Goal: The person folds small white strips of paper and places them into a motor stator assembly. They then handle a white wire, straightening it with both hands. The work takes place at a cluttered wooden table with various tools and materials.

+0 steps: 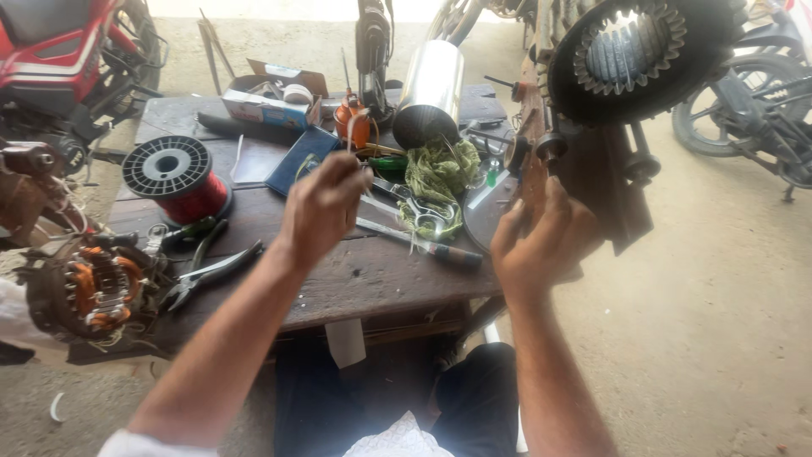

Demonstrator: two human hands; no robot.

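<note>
At the far left edge a wound stator with copper coils (95, 288) sits at the near corner of the wooden table (372, 275), with pliers (211, 267) lying just beside it and a black spool of red wire (178, 179) farther back. Your left hand (321, 207) is raised over the middle of the table, fingers pinched shut on what looks like a thin strand of wire (348, 140) running up from the fingertips; the strand is faint, so its far end is hard to follow. A screwdriver (423, 245) and a tangle of green thread (438, 173) lie just beyond that hand. To the right, your right hand (537, 241) is spread open, fingers pressed against the dark frame of the winding rig (592, 182), which carries a black toothed stator ring (630, 55) at the top right.

Keep an eye on that strand: I judge it could kink or snag on the tools under your left hand if it sags. The rig overhangs the table edge, so easing off with your right hand may let it tip.
</note>
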